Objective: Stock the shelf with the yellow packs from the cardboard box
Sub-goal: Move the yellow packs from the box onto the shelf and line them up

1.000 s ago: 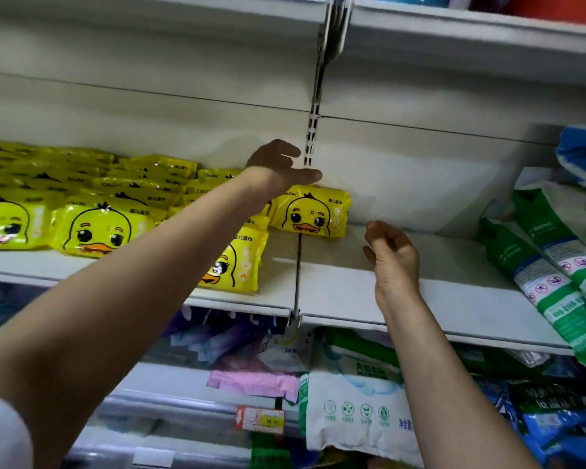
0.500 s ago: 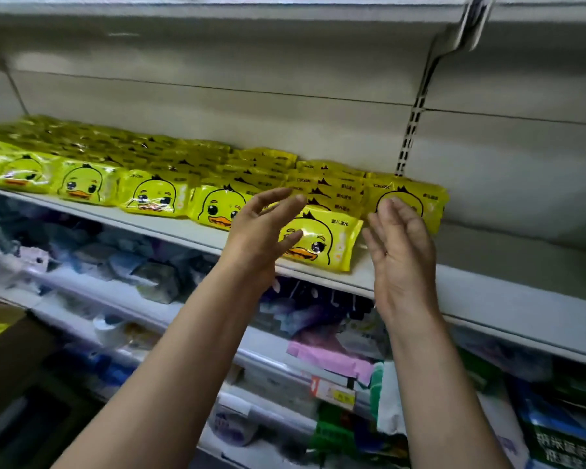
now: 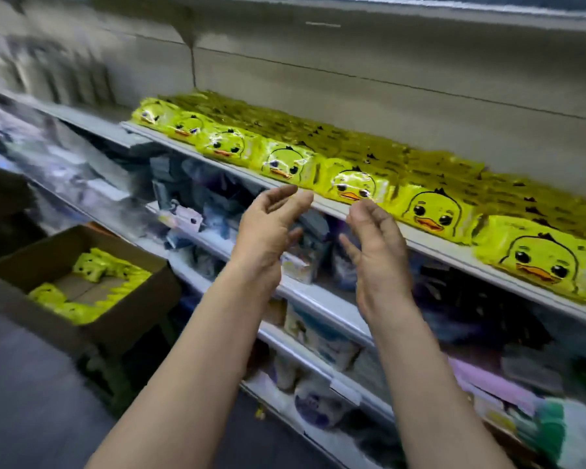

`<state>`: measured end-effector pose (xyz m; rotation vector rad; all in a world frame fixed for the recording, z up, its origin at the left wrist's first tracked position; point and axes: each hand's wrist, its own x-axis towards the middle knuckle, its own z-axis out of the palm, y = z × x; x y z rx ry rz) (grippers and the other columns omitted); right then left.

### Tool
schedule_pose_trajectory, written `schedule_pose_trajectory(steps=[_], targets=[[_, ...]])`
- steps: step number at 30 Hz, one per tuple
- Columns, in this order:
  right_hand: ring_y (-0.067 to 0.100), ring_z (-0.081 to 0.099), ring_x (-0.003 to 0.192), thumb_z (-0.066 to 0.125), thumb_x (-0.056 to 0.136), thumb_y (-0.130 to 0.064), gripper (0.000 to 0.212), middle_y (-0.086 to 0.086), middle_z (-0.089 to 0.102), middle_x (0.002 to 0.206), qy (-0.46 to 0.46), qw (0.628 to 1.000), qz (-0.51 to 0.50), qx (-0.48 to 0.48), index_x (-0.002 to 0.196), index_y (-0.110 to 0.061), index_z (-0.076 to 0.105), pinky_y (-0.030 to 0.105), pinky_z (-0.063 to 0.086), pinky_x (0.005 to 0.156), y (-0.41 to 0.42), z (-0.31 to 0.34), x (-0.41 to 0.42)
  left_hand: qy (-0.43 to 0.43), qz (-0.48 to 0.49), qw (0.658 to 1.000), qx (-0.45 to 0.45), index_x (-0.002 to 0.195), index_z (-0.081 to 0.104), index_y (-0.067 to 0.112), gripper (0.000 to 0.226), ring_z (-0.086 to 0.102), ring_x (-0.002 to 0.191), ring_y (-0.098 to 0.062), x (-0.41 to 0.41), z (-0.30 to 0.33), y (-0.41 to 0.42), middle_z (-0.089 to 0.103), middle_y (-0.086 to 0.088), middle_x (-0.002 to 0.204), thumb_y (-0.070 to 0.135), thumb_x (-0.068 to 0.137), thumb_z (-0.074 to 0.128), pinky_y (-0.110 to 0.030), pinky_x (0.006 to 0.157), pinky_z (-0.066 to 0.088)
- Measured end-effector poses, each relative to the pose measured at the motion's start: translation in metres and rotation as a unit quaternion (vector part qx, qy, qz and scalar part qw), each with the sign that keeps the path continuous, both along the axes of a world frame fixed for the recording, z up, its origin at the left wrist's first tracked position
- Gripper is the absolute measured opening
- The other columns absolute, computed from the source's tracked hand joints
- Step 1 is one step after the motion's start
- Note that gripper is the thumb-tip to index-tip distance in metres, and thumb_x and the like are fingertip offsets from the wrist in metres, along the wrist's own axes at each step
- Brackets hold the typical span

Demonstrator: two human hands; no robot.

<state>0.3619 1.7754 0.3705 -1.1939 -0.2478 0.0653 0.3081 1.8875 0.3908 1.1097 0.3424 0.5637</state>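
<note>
Yellow packs: glossy yellow plastic packs with a cartoon duck face [image 3: 433,214] lie in a long row along the front of the grey metal shelf [image 3: 430,247], with more of them layered behind, back towards the wall panel.
Writing: small dark print runs across the tops of the packs, too small for me to read; no brand name is legible.
Cardboard box: the open brown cardboard box [image 3: 142,309] sits low at my left, well apart from the shelf row, with a few more yellow packs [image 3: 99,265] inside and bare cardboard showing between them.
My left hand: my left hand [image 3: 271,228] is up in front of the shelf edge, fingers loosely curved, holding nothing.
My right hand: my right hand [image 3: 376,245] is just beside it, palm turned towards the left one, fingers relaxed, also holding nothing.
Edges: the front packs sit right at the shelf lip, some slightly over it.
Open room: an open gap separates my two hands, and both are clear of the packs; bare shelf shows left of the row's far end.
Lower shelves: blurred white, purple and blue packets [image 3: 322,343] fill the shelves below; a small price tag [image 3: 345,390] hangs on one edge, unreadable.
</note>
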Motion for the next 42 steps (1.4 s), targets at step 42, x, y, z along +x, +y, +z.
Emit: schedule_pose_trajectory(steps=[42], targets=[[0.014,0.061,0.096,0.068,0.092,-0.037,0.024,-0.002,0.067,0.108,0.301,0.846,0.325,-0.297,0.107,-0.019,0.066,0.039,0.053,0.09,0.672,-0.268,0.054,0.311,0.305,0.878,-0.2,0.116,0.062,0.018,0.035,0.056,0.113,-0.019,-0.026,-0.253,0.641,0.064,0.0,0.11,0.027,0.085,0.074,-0.028,0.079,0.048]])
